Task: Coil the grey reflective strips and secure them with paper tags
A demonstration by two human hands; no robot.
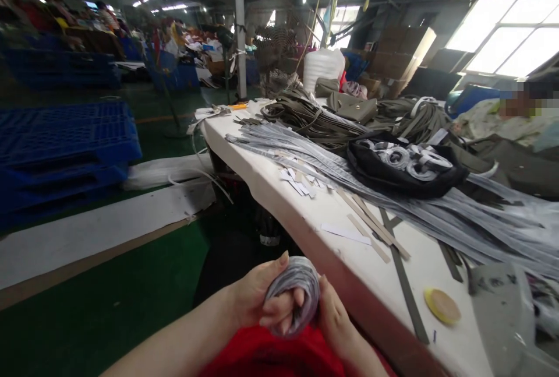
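Observation:
A coil of grey strap in clear, film-like wrapping (309, 275) is held low in front of my red top, just off the table's near edge. My left hand (257, 295) grips it, with fingers curled through the hollow middle and the thumb along the upper rim. Against the coil's right side presses my right hand (336, 313); its other fingers are partly hidden behind the loops. Long straps in the same cloudy wrapping (301, 150) lie stretched across the table. A black cloth bag (410, 185) on top of them contains several smaller white coils (395, 158).
On the white table (314, 214) lie paper slips (301, 182), beige strips (371, 222), a dark strip (408, 284) and a yellow-edged round roll (442, 306). Olive straps and bags (349, 106) pile up behind. Blue pallets (65, 150) stand left; a person (519, 109) sits at right.

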